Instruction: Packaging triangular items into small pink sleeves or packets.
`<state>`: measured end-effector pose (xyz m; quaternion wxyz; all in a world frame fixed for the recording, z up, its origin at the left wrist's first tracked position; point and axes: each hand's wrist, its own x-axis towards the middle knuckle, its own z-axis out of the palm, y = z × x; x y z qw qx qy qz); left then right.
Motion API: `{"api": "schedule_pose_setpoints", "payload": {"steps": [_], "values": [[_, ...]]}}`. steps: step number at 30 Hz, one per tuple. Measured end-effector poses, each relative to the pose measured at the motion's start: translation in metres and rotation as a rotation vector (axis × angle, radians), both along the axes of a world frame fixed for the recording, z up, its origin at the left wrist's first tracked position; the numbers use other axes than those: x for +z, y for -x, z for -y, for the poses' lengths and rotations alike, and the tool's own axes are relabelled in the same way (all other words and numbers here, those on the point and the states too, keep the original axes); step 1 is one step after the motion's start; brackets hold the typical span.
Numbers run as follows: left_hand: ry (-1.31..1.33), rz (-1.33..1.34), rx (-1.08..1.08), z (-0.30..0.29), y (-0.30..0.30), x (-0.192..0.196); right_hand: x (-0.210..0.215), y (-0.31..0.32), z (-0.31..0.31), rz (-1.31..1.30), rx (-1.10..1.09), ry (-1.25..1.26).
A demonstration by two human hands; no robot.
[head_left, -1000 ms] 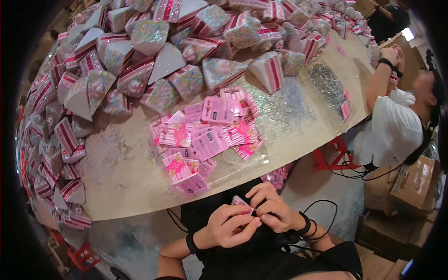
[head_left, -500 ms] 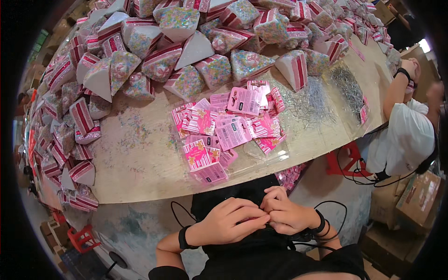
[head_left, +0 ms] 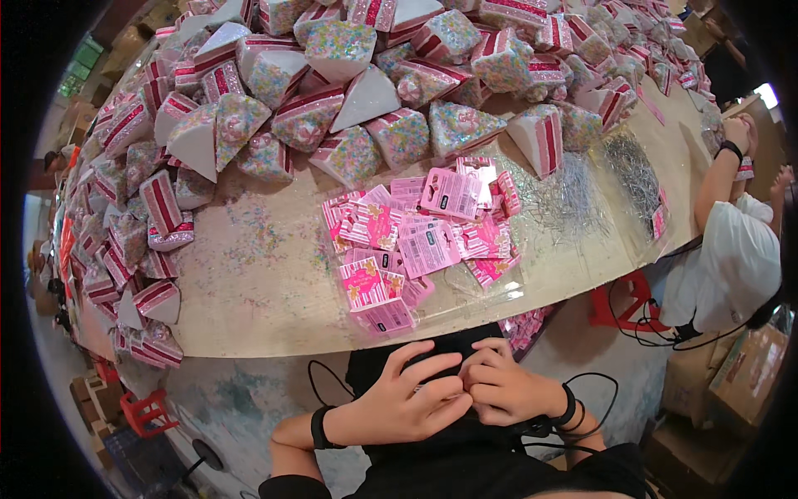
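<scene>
Above my lap, just off the table's near edge, my two hands meet. My left hand [head_left: 411, 395] has curved, partly spread fingers whose tips reach the right hand. Tightly curled, the fingers of my right hand [head_left: 505, 384] press together beside them. Whatever lies between the fingertips is hidden. Nearest on the table is a loose pile of pink printed cards [head_left: 428, 245] on a clear plastic bag [head_left: 507, 287]. Behind it rises a big heap of toy cake slices [head_left: 341, 51], white with red and pink layers and pastel sprinkles.
Thin silvery wire pieces [head_left: 573, 195] lie right of the cards, with a darker bundle [head_left: 632, 170] beyond. Scattered sprinkles dot the tabletop [head_left: 249, 308]. At right, a co-worker in a white shirt [head_left: 731, 258] sits by a red stool [head_left: 619, 303] and cardboard boxes [head_left: 748, 353].
My left hand's fingers have lifted and spread apart somewhat, while the right hand stays curled against them. The reddish bit glimpsed between the hands before is out of sight. The view has shifted slightly.
</scene>
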<state>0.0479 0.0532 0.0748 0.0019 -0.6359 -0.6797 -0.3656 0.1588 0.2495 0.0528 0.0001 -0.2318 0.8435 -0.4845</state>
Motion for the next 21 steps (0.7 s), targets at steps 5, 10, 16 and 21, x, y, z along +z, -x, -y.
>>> {"api": "schedule_pose_setpoints", "payload": {"steps": [5,10,16,21], "values": [[-0.07,-0.053,0.166,-0.005,-0.013,-0.003,0.005,0.001,-0.003,-0.106,-0.269,-0.04],[-0.101,0.0,0.277,-0.016,-0.021,-0.001,-0.006,-0.001,-0.001,-0.173,-0.26,0.068],[0.059,0.23,0.293,-0.027,-0.02,0.01,-0.014,0.003,-0.003,-0.173,-0.352,0.413],[0.263,0.464,0.203,-0.024,-0.007,0.019,-0.02,-0.002,0.001,-0.086,-0.362,0.456]]}}
